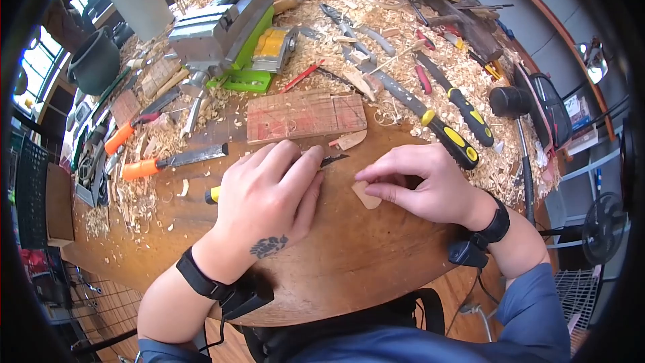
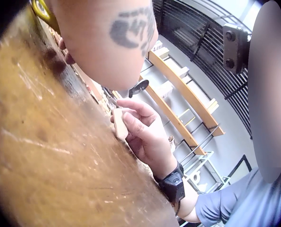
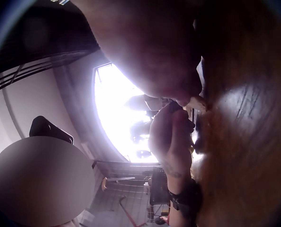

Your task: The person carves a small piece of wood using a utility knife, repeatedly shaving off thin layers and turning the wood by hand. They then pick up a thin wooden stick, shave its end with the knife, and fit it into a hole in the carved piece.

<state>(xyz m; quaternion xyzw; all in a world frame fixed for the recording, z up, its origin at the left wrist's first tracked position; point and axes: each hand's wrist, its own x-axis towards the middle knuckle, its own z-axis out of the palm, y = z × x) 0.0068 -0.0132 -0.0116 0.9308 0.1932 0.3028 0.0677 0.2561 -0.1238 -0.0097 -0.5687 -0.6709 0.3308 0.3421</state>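
Note:
My left hand (image 1: 269, 181) is curled over a yellow-and-black handled knife (image 1: 212, 195) low at the tabletop. Its dark pointed blade (image 1: 334, 160) sticks out past the fingertips, while the palm hides most of the handle. Between thumb and fingers, my right hand (image 1: 420, 178) pinches a small pale piece of wood (image 1: 366, 196) just above the table. From the left wrist view, that wood piece (image 2: 119, 124) shows a rounded end below the right thumb. A flat reddish board (image 1: 306, 115) lies beyond both hands, with a small wood offcut (image 1: 351, 140) at its near edge.
Orange-handled chisels (image 1: 176, 160) lie to the left, and yellow-and-black handled files (image 1: 450, 138) to the right. A vise (image 1: 218, 30) on a green base stands at the back among shavings. A black mallet (image 1: 508, 102) lies at the right edge of the wooden table (image 1: 322, 275).

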